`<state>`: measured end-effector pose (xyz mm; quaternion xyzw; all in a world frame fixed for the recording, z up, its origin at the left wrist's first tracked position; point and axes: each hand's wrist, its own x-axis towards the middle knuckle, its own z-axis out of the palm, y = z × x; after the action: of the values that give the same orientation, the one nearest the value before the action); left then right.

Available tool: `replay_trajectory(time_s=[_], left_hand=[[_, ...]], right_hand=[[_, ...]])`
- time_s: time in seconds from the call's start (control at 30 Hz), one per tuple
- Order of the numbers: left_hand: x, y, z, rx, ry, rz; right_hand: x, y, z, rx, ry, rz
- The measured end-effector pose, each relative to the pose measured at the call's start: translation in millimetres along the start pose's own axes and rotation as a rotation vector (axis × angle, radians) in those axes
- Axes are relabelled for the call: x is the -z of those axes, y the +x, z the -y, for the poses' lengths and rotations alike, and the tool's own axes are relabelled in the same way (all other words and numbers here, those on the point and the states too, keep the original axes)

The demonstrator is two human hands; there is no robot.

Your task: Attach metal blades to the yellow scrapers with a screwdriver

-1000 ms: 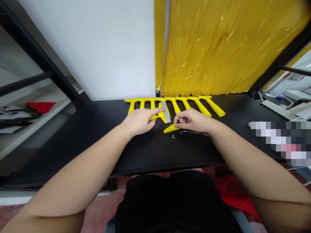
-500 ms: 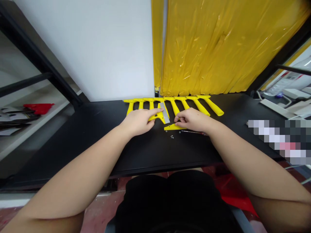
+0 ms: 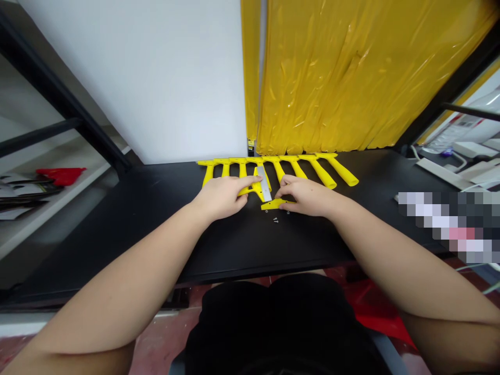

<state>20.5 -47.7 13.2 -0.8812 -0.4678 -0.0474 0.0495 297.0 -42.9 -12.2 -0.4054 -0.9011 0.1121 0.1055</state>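
Observation:
My left hand (image 3: 222, 197) is closed around the handle of a yellow scraper (image 3: 255, 191), its index finger reaching onto the head. A flat metal blade (image 3: 264, 182) lies along that head. Between its fingertips, my right hand (image 3: 310, 196) pinches a narrow yellow plastic plate (image 3: 270, 206) just below the blade's near end. Small screws (image 3: 275, 220) lie on the black table (image 3: 234, 245) in front of the plate, with a tiny nut (image 3: 266, 211) close by. Behind both hands runs a row of yellow scraper handles (image 3: 322, 174).
A white panel (image 3: 156, 78) and yellow plastic wrapping (image 3: 320, 78) rise behind the table. Black frame posts stand left and right. A shelf at left holds a red object (image 3: 64, 176). A blurred-out item (image 3: 449, 224) lies at right.
My right hand has shifted slightly left with the yellow plate, bringing it nearer the blade. The thin metal rod seen beside that hand is now hidden. My left hand stays in place.

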Motion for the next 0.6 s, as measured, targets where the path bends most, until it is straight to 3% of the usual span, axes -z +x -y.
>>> replay_trajectory(time_s=[0.13, 0.3, 0.5, 0.6], left_hand=[[0.6, 0.0, 0.1, -0.010, -0.011, -0.008], [0.9, -0.4, 0.3, -0.011, -0.021, -0.024], [1.6, -2.2, -1.5, -0.026, -0.054, -0.036], [2.0, -2.7, -3.3, -0.046, -0.066, -0.051]], right_hand=[[0.7, 0.8, 2.8, 0.008, 0.036, -0.050], [18.1, -10.6, -4.4, 0.040, 0.097, -0.166], [28.5, -20.9, -22.9, -0.096, 0.637, -0.235], [20.3, -13.8, -19.8, -0.138, 0.707, -0.241]])
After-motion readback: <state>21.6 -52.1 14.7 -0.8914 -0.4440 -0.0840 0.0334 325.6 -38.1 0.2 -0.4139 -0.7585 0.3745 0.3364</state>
